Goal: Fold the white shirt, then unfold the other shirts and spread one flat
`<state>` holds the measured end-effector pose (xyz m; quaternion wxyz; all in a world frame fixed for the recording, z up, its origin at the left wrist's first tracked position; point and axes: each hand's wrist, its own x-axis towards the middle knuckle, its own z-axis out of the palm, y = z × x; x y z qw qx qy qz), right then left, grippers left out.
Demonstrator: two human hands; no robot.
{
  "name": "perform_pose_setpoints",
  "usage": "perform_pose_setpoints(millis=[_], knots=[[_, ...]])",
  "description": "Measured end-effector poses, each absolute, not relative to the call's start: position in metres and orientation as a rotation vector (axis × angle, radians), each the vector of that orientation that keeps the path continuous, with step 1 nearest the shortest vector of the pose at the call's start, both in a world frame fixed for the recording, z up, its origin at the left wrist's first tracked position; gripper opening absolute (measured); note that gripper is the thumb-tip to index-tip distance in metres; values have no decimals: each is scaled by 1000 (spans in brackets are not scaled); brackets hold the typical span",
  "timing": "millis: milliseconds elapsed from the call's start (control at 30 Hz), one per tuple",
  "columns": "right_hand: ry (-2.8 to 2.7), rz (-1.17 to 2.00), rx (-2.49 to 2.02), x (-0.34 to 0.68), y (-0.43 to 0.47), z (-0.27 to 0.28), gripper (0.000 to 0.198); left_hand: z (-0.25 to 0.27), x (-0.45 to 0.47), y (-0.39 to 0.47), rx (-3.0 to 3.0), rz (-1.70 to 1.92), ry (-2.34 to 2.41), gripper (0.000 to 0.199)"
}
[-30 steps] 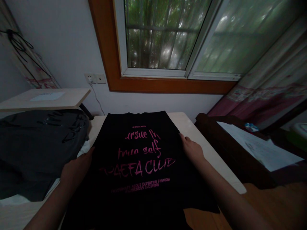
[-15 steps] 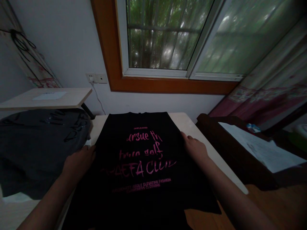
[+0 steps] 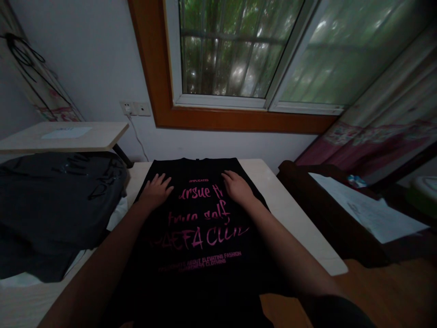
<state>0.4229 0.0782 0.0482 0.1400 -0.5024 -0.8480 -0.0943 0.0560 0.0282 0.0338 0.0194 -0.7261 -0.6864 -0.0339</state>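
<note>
A black T-shirt (image 3: 198, 246) with pink lettering lies spread over a pale table (image 3: 290, 218), its lower part hanging past the near edge. My left hand (image 3: 156, 190) rests on the upper left of the shirt with its fingers spread. On the upper right, beside the top lines of print, my right hand (image 3: 239, 187) lies on the cloth, fingers stretched out and holding nothing. Part of the lettering is hidden by the right hand.
A dark grey printed garment (image 3: 58, 209) lies at the left, beneath a raised wooden shelf (image 3: 105, 136). White sheets (image 3: 365, 209) lie on brown furniture (image 3: 290, 175) at the right. A window (image 3: 235, 54) and a wall socket (image 3: 134, 108) are behind the table.
Both hands have let go of the shirt's side edges and moved inward and up onto its front. The shirt stays almost in place; the view has shifted slightly.
</note>
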Motion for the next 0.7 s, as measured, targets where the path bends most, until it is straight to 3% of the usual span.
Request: perform_pose_setpoints(millis=[300, 700], knots=[[-2552, -25, -1414, 393, 95, 5, 58, 11, 80, 30, -2277, -291, -2038, 54], [-2546, 6, -1408, 406, 78, 3, 60, 8, 63, 6, -2445, -268, -1900, 53]])
